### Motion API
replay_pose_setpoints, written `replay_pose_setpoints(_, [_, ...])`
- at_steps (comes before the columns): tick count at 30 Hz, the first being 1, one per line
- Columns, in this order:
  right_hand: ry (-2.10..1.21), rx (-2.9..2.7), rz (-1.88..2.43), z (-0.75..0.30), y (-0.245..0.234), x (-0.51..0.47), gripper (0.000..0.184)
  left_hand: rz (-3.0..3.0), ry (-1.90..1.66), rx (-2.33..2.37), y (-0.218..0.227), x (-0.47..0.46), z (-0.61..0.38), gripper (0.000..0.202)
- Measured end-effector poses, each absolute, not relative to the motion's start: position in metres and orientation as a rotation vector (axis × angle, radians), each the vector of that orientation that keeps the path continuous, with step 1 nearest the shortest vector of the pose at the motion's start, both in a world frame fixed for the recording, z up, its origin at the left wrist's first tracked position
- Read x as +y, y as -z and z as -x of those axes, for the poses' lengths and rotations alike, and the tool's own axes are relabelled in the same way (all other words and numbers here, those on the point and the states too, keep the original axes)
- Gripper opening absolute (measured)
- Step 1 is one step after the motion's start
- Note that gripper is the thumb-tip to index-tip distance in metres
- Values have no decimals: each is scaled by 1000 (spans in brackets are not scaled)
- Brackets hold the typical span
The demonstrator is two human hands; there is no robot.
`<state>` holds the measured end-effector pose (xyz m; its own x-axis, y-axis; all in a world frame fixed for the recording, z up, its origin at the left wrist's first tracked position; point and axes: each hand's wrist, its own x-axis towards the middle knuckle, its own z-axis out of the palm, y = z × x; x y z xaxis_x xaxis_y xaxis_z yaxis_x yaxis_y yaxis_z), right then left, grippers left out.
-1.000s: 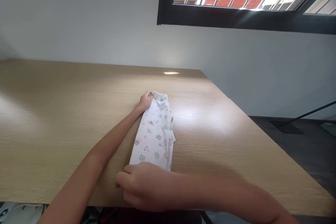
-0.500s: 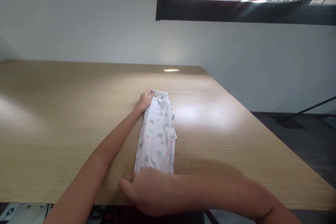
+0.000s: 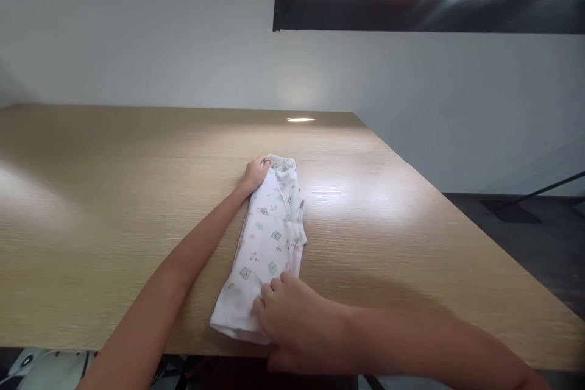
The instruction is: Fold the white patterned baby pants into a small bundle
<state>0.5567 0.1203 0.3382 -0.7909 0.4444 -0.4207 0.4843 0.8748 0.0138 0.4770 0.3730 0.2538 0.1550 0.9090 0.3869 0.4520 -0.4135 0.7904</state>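
Note:
A white sleeveless top [image 3: 269,244] with small green and pink prints lies folded lengthwise on the wooden table, its neck end away from me and an armhole on its right side. My left hand [image 3: 256,172] is closed on the far left corner by the neckline. At the near end, my right hand [image 3: 301,320] has its fingers curled over the lower right edge and covers that corner; the thumb is mostly hidden. The hem's left corner lies spread out near the table's front edge.
The wooden table [image 3: 114,219] runs back to a grey wall [image 3: 159,30], with its right edge slanting away. A dark-framed window [image 3: 388,11] is above. Below the front edge at left are a pale object [image 3: 57,372] and a cable.
My right hand has moved right from the hem's left corner to its right side. The lower left part of the top now flares out to the left. My left hand keeps its hold.

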Motion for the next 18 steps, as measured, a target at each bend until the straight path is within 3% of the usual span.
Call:
replay_pose_setpoints(8, [297,2627,-612,-566,-360,139,10,-1945,-1182,1320,-257,371,-477,21])
replay_pose_setpoints(12, [312,2649,-650,-574,-379,136,12,-1950,-1176,1334,-258,370,-477,19])
replay_pose_setpoints(18, [352,2487,-583,-564,-372,133,12,-1920,-1226,1391,-257,374,-477,14])
